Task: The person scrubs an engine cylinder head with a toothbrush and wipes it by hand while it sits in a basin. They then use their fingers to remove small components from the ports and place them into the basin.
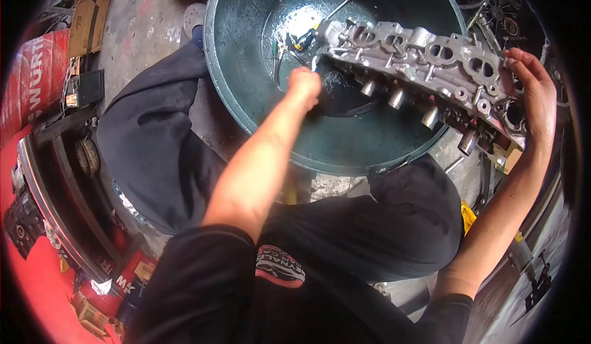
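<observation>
A grey metal cylinder head [425,57] lies slanted over the right side of a big dark green tub [246,107], its row of oval ports facing up and several metal cups along its lower side. My right hand [532,88] is wrapped round its right end, thumb and fingers on the casting. Near the opposite end, my left hand [305,88] is closed in a fist over the tub. From that fist a slim tool [315,64] with a light blue part reaches toward the head's left end; most of it is hidden by the fingers.
Hand tools with green and yellow handles [301,39] lie in the tub bottom beside a bright patch of light. A cardboard box [89,20] and a red-wrapped package [40,76] stand at left. Metal engine parts [508,14] crowd the upper right. My knees flank the tub.
</observation>
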`<state>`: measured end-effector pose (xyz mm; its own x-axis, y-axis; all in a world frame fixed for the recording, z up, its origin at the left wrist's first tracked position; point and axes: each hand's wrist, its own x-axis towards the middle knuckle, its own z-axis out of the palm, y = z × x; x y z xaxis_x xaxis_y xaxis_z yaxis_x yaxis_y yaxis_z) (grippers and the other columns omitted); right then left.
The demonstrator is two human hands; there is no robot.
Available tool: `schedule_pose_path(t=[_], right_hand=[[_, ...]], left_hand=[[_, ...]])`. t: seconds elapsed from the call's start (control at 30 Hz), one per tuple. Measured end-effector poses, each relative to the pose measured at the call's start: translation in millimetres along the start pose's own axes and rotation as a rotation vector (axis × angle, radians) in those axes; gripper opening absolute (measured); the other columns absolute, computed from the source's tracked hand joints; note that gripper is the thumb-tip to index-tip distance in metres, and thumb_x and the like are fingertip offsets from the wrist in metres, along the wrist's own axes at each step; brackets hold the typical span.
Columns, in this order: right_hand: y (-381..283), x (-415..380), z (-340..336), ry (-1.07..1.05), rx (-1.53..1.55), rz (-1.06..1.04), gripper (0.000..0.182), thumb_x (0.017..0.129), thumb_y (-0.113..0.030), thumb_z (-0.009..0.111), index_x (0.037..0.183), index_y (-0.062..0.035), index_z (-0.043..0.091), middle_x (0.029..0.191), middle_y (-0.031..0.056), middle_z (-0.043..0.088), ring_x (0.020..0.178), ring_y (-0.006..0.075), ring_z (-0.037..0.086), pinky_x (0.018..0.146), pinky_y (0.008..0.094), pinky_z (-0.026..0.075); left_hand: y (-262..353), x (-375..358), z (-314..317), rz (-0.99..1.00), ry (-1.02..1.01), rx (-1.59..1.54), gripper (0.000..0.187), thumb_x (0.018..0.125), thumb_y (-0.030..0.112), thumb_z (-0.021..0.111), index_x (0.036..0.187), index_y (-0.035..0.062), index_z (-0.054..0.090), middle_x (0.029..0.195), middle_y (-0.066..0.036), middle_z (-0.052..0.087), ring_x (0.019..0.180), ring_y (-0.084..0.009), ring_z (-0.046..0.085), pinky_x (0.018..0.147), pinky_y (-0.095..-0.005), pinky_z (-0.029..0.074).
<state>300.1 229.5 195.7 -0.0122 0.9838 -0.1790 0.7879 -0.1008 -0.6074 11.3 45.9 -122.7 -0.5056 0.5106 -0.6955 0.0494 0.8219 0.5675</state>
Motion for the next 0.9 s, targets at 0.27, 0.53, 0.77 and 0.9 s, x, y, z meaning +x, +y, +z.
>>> schedule_pose_path(t=[0.27,0.53,0.77,0.9], right_hand=[[-6.6,-5.8,2.2,-0.015,0.057,0.008,0.026,0.091,-0.015,0.066,0.114,-0.0035,0.069,0.099,0.0024,0.071,0.082,0.0086,0.064,0.074,0.0223,0.05],[-5.1,-5.2,1.4,-0.014,0.036,-0.007,0.026,0.092,-0.015,0.063,0.115,-0.0046,0.07,0.1,0.0014,0.071,0.084,0.0096,0.064,0.077,0.0237,0.051],[-0.8,-5.2,1.1,-0.038,0.094,-0.006,0.022,0.091,-0.017,0.064,0.109,-0.0067,0.071,0.096,0.0015,0.07,0.085,0.0087,0.063,0.075,0.0244,0.051],[18.9,4.5,-8.3,-0.035,0.021,-0.013,0.025,0.094,-0.023,0.063,0.116,-0.0121,0.07,0.107,0.0007,0.07,0.095,0.0093,0.065,0.079,0.0281,0.053]], left_hand=[[39.0,-27.9,-32.0,-0.07,-0.18,0.087,0.014,0.094,0.008,0.047,0.09,0.0016,0.06,0.065,-0.016,0.059,0.043,-0.0288,0.054,0.038,-0.0469,0.039],[46.5,-29.8,-29.9,-0.231,-0.207,-0.299,0.012,0.099,0.012,0.045,0.102,0.0102,0.056,0.066,-0.007,0.055,0.043,-0.0154,0.044,0.037,-0.0334,0.035],[53.3,-40.5,-57.6,-0.324,-0.28,-0.635,0.017,0.099,0.008,0.04,0.113,0.0118,0.048,0.067,-0.006,0.049,0.047,-0.0106,0.037,0.04,-0.0294,0.027],[60.2,-15.8,-45.6,-0.24,-0.314,-0.524,0.014,0.101,0.009,0.039,0.112,0.0089,0.047,0.067,-0.007,0.049,0.047,-0.0109,0.035,0.04,-0.0296,0.028]])
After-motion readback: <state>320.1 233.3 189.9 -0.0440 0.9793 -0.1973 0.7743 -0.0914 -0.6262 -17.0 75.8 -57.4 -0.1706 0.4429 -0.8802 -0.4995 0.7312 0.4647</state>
